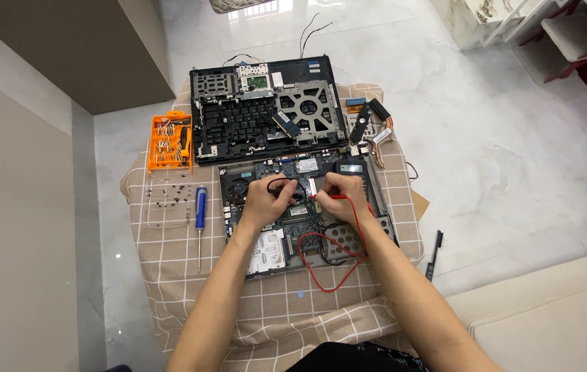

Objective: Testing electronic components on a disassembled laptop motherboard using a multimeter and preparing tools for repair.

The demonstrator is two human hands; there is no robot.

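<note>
Two hands over the opened laptop base on the checked cloth surface. My left hand is pinched shut on the black probe, my right hand pinched shut on the red probe, tips close together on the motherboard. Red lead loops toward me. Multimeter sits just beyond my right hand. Removed keyboard panel lies beyond the base; orange bit case and blue screwdriver left of it.
</note>
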